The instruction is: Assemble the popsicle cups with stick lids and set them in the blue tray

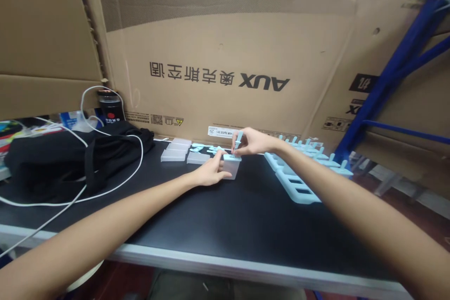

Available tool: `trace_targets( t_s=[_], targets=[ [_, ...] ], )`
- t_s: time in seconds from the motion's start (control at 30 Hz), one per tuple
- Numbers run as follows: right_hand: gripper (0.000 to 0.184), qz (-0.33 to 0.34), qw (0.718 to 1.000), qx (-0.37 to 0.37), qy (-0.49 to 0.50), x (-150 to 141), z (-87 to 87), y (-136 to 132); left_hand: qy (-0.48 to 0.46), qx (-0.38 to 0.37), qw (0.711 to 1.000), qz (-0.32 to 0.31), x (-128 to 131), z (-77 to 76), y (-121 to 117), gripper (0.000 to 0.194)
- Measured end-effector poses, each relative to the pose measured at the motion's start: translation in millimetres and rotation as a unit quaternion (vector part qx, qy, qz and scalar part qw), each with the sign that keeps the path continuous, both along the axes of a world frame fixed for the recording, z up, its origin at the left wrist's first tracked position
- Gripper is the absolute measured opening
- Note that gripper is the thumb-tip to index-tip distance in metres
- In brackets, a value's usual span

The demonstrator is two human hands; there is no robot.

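My left hand (210, 172) is closed around a small clear plastic cup (232, 167) standing on the black table (225, 215). My right hand (251, 142) pinches the stem of a light blue stick lid (236, 147) that sits in the top of that cup. Just left of the cup lie loose blue stick lids (206, 149) and several more clear cups (176, 151). To the right lie light blue trays (297, 187) with slots, some with sticks standing in them.
A black bag (66, 159) with white cables (116, 183) over it covers the table's left side. A dark bottle (110, 110) stands behind it. Large cardboard boxes (228, 56) wall off the back. Blue shelf posts (383, 84) rise at the right.
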State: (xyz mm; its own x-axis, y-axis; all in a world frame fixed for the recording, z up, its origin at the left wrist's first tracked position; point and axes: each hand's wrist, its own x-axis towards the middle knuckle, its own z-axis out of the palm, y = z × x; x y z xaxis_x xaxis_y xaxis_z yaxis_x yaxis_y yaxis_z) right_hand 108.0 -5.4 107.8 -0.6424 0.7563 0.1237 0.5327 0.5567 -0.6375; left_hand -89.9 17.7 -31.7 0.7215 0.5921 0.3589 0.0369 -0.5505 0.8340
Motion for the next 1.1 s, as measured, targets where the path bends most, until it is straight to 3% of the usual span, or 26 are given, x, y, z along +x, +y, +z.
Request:
trace_targets(
  t_s=[0.13,0.33,0.43,0.5,0.57,0.67,0.73,0.8,0.93,1.1],
  targets=[
    [0.022,-0.003,0.999,0.033,-0.035,-1.1,-9.9,5.7,-0.008,-0.012,1.000,-0.004,-0.1,-0.9,0.8,0.045],
    [0.031,0.022,0.987,0.060,-0.150,-3.9,-5.8,11.9,0.014,0.015,1.000,0.023,-0.3,-3.8,1.9,0.055],
    [0.032,0.015,0.976,0.080,-0.203,-3.7,0.3,9.5,0.000,0.014,1.000,-0.009,0.4,-4.2,-0.3,0.052],
    [0.032,-0.002,0.973,0.081,-0.217,5.0,11.7,2.5,0.007,0.065,0.998,0.003,-1.1,-0.7,-2.0,0.051],
    [0.030,-0.037,0.969,0.078,-0.230,24.7,28.7,-9.2,0.053,0.170,0.982,0.066,-6.2,6.4,-1.9,0.047],
    [0.025,-0.115,0.946,0.072,-0.295,72.4,54.6,-30.6,0.157,0.329,0.915,0.172,-20.9,18.3,4.5,0.035],
    [0.024,-0.167,0.914,0.072,-0.362,108.8,64.0,-43.3,0.210,0.381,0.876,0.210,-32.5,22.8,12.2,0.028],
    [0.025,-0.203,0.885,0.065,-0.415,141.6,64.3,-52.7,0.245,0.394,0.856,0.229,-42.0,23.5,20.1,0.027],
    [0.024,-0.235,0.851,0.039,-0.467,183.6,47.2,-59.1,0.277,0.367,0.863,0.211,-49.2,19.4,28.9,0.029],
    [0.026,-0.246,0.856,0.014,-0.454,205.0,26.4,-55.0,0.247,0.340,0.885,0.202,-47.8,15.7,29.7,0.029]
  ],
)
